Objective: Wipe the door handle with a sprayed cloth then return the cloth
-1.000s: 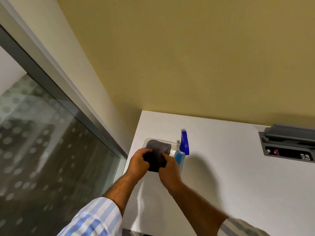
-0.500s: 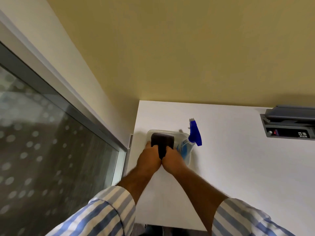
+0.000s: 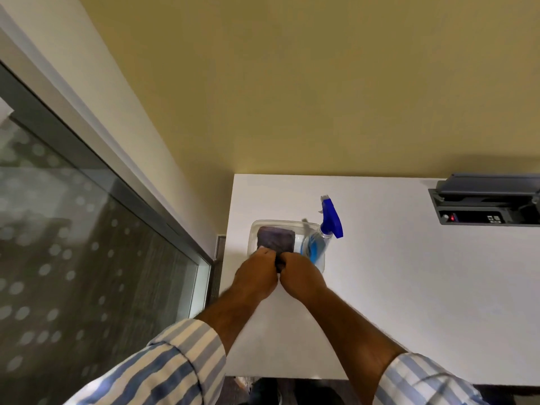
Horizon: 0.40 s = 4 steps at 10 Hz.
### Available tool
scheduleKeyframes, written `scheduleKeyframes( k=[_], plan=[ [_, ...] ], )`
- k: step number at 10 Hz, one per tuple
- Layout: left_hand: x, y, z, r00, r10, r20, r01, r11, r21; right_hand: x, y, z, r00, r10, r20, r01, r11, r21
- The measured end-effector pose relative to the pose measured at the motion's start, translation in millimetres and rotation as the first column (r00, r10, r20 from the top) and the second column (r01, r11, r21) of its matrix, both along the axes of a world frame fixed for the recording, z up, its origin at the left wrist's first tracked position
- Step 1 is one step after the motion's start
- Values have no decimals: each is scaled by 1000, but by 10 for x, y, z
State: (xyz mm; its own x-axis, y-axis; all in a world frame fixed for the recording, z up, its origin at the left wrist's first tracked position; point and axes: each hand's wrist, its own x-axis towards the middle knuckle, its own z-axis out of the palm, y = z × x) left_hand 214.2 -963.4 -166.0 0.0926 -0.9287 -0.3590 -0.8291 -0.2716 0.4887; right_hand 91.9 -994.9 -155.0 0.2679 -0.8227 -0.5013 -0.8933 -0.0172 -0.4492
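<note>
A dark grey cloth (image 3: 276,240) lies in a clear plastic tub (image 3: 254,229) near the left end of a white table (image 3: 409,287). My left hand (image 3: 257,273) and my right hand (image 3: 301,274) sit side by side at the tub's near rim, both pinching the cloth's near edge. A spray bottle (image 3: 320,244) with a blue trigger head leans in the tub's right side, just beyond my right hand. No door handle is in view.
A glass panel with a frosted dot pattern (image 3: 73,258) in a grey frame runs along the left. A yellow wall (image 3: 321,83) backs the table. An open grey power box (image 3: 485,204) is set into the table at the far right.
Both hands have carried the cloth forward and lowered it into the tub; it now lies flat there, with the fingers at its near edge.
</note>
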Motion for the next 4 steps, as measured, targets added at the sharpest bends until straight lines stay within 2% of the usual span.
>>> scheduleKeyframes(
  k=[1,2,3,4],
  plan=[
    [40,273,66,997,3,-72,-10,995,-101,-141,159,13,997,-16,69,18,1000,-25],
    [29,505,176,974,44,-221,-73,990,-122,-223,272,44,996,27,88,-20,997,-78],
    [68,892,54,982,160,-100,-181,949,-257,-280,324,118,995,85,58,-77,989,-127],
    [21,1059,46,981,190,28,-171,934,-315,-314,314,237,993,109,44,-107,993,-54]
  ],
)
